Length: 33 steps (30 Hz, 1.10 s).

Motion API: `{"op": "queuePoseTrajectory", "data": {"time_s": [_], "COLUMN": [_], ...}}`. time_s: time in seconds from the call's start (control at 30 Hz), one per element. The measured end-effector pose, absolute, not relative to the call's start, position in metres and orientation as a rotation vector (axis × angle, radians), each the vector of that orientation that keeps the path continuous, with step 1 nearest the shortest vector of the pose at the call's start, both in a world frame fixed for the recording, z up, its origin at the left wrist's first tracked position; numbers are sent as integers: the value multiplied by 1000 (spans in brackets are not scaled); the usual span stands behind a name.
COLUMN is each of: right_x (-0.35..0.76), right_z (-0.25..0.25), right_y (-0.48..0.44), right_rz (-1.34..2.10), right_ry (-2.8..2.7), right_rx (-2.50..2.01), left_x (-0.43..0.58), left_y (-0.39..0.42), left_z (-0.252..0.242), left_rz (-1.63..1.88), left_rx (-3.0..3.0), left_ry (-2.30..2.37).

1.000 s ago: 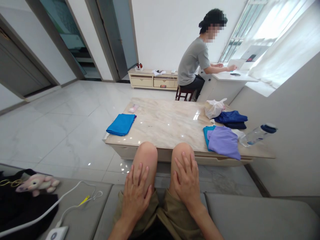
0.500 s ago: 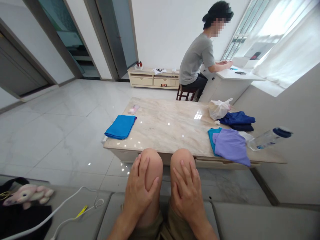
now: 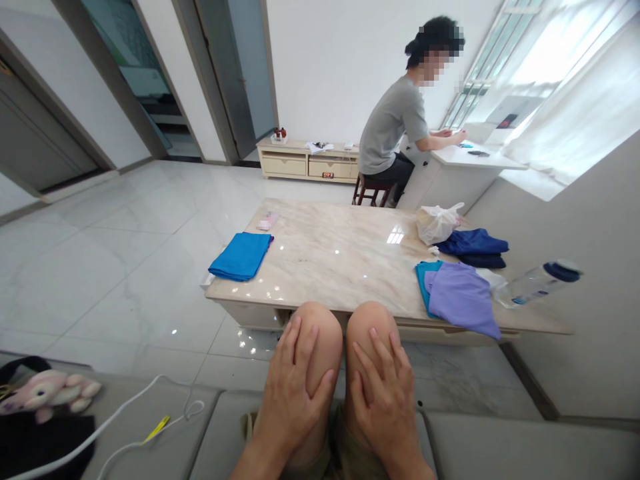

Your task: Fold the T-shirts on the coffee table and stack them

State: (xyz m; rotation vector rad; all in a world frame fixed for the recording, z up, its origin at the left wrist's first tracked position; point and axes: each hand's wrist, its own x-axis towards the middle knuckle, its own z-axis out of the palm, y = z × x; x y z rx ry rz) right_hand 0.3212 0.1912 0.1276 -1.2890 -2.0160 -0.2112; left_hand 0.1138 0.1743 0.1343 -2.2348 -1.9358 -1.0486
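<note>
On the tabletop (image 3: 325, 253), a plastic bag (image 3: 437, 224)

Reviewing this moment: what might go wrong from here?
The clear plastic water bottle lies on its side at the edge of the marble-topped table, so it might roll off. The lavender garment reaches the table's near edge and might slide off if bumped. The white cable on the sofa, left of the left hand, might snag a reaching arm.
</note>
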Motion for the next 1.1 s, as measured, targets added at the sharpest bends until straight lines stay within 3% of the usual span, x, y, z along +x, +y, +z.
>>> {"op": "queuePoseTrajectory", "data": {"time_s": [1.1], "right_x": [331], "right_z": [127], "right_y": [184], "right_rz": [-161], "right_ry": [-1972], "right_rx": [-1250], "left_x": [116], "left_y": [179], "left_z": [135], "left_rz": [-1035], "left_rx": [-2222], "left_ry": [-1963]}}
